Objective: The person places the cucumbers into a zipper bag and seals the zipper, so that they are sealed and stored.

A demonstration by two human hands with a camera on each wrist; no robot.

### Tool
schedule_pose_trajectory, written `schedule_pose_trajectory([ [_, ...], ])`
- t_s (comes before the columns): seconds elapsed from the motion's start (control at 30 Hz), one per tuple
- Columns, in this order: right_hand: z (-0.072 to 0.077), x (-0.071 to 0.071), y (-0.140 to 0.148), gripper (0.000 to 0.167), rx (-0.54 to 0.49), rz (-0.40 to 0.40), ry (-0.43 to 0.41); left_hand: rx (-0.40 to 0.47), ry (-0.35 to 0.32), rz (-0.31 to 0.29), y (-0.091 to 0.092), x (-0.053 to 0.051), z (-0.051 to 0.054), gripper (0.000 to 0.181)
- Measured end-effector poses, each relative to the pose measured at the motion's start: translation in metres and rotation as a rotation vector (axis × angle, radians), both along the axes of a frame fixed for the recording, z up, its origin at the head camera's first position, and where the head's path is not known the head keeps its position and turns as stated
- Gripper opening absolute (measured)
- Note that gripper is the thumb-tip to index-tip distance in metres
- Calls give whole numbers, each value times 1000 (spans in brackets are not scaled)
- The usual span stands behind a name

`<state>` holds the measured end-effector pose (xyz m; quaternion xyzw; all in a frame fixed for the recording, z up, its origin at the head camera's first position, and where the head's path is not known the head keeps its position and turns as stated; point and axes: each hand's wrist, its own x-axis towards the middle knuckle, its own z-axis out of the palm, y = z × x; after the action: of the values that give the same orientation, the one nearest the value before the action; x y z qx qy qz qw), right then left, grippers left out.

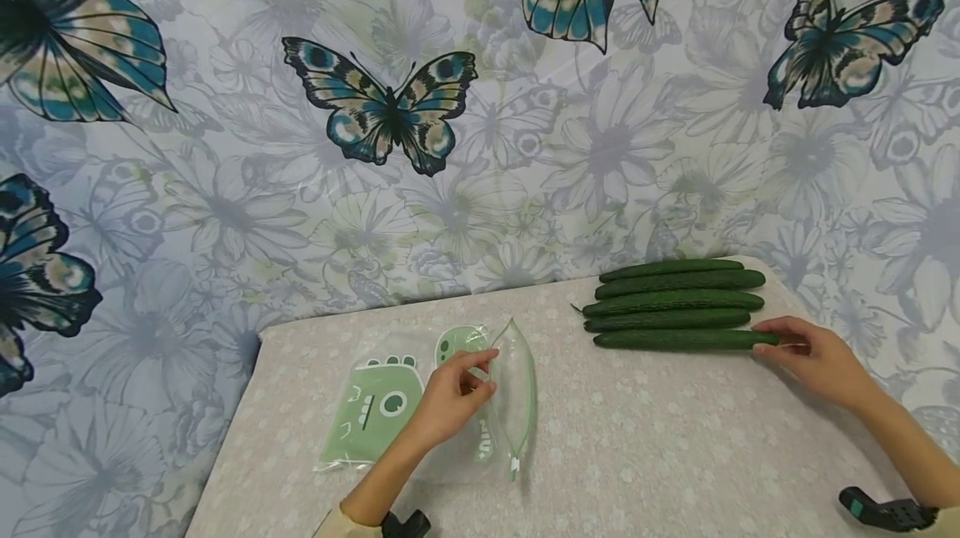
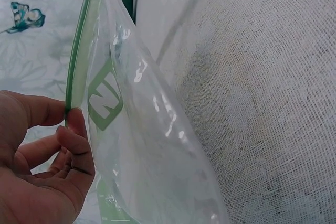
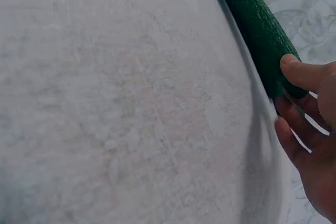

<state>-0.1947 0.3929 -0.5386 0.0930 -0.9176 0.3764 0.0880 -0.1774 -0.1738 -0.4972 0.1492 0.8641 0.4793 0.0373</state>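
A clear zip bag (image 1: 513, 404) with a green rim and a green cartoon print lies on the table, its mouth parted and facing right. My left hand (image 1: 448, 396) pinches the rim of the mouth between thumb and finger; the left wrist view shows the green zip strip (image 2: 79, 51) at the fingertips. On the right, several long green cucumbers (image 1: 678, 280) lie side by side. My right hand (image 1: 828, 364) holds the right end of the nearest cucumber (image 1: 675, 340), with the thumb (image 3: 296, 72) on top and the fingers beneath.
A pale patterned cloth covers the table (image 1: 622, 438). Behind its back edge hangs a butterfly-and-flower backdrop (image 1: 525, 188). Another green cartoon-printed bag (image 1: 375, 409) lies at the left, partly behind my left hand. A white zip slider (image 1: 515, 464) sits at the mouth's near corner.
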Motion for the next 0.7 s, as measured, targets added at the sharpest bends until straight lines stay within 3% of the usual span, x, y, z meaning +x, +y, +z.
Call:
schedule_pose_trajectory([
  [0.17, 9, 12, -1, 33, -43, -8, -68, 1, -14, 10, 1, 0, 0, 47],
  [0.53, 24, 23, -19, 38, -322, -97, -158, 1, -6, 9, 1, 0, 0, 46],
  [0.7, 27, 23, -26, 30, -493, -45, -145, -8, 1, 12, 1, 0, 2, 46],
])
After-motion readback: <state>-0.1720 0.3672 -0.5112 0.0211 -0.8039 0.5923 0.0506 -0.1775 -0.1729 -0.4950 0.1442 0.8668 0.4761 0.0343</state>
